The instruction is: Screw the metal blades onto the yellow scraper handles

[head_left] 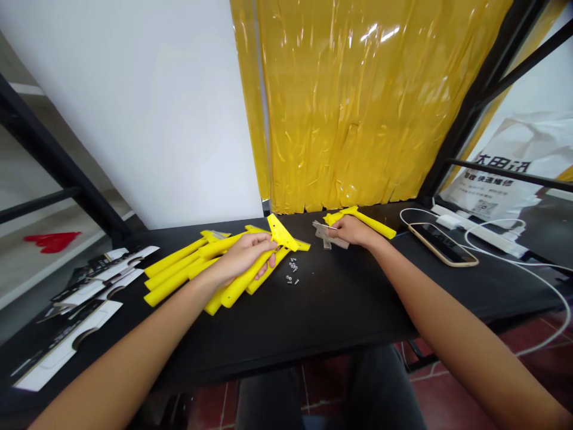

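My left hand [244, 254] is closed around the handle of a yellow scraper-like tool [280, 232], whose flared head with small holes points away from me. More yellow tools [172, 275] lie side by side beneath and left of that hand. Several small screws and nuts [292, 269] are scattered on the table right of the held tool. My right hand [353, 230] pinches a thin metal piece [330, 227] above a few flat grey blades [323, 234]. Just behind it rests another yellow tool [376, 224], its head partly covered by the hand.
Black-and-white card sleeves [96, 310] lie on the black table [286, 328] at left. A phone [443, 243] with white cables and a power strip [486, 230] are at right. A white panel and yellow plastic sheeting [349, 119] stand behind; black frame posts flank the table.
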Demonstrator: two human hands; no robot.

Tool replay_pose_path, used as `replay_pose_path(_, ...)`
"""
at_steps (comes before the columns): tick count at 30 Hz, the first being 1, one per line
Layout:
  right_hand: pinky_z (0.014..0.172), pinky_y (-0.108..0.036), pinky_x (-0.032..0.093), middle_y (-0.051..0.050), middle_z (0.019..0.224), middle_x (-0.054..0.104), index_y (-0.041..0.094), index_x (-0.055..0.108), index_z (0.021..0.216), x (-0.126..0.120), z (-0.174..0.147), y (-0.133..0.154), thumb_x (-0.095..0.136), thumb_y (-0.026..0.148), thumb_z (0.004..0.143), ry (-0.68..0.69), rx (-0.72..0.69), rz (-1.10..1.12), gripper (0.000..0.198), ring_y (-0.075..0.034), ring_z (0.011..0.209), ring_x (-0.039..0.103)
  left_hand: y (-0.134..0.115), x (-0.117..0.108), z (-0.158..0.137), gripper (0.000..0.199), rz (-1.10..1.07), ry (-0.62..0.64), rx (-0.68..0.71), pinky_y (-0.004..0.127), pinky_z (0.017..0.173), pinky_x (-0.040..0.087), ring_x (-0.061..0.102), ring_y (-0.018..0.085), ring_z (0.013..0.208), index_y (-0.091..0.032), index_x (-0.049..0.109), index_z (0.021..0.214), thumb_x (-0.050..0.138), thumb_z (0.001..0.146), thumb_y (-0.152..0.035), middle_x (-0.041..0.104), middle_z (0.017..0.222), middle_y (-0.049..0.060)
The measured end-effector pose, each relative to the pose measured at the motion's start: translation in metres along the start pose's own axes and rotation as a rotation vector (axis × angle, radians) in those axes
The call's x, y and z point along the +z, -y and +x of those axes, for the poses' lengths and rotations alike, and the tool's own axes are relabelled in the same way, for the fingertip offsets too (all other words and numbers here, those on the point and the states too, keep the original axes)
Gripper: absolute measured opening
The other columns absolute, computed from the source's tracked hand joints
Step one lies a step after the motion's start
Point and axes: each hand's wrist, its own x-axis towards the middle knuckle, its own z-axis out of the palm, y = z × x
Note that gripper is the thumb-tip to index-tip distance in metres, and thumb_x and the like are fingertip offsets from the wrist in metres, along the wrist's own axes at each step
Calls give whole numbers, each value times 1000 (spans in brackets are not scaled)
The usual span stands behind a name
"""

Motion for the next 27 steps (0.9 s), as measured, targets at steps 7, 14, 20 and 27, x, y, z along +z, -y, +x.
replay_pose_path(7,61,-27,37,-1,72,69,19,78,86,-4,-2,2,67,34,82,-44,-82,50,19,-15,65,56,1,-1,0,21,6,33,-5,29,40,34,51,12,42,-23,63,69,63,86,-35,67,68,7)
replay_pose_path(14,45,-25,23,1,67,61,20,74,97,-6,-21,41,77,43,77,48,-23,736,31,-7,47,33,1,1,-1,21,-30,21,-32,28,38,37,52,13,41,-20,65,71,64,84,-36,68,67,8)
replay_pose_path(20,46,-23,23,5,61,54,18,67,79,12,-42,85,85,45,67,91,-181,889,35,-6,49,34,4,1,-1,24,-29,121,8,23,39,44,61,12,49,-20,57,103,67,87,-35,73,91,8)
replay_pose_path(27,58,-26,36,1,67,62,16,74,79,22,-42,89,81,51,69,72,-267,714,37,-11,62,49,3,1,-3,15,72,191,49,20,37,43,51,7,39,-18,54,94,59,93,-32,65,73,-1)
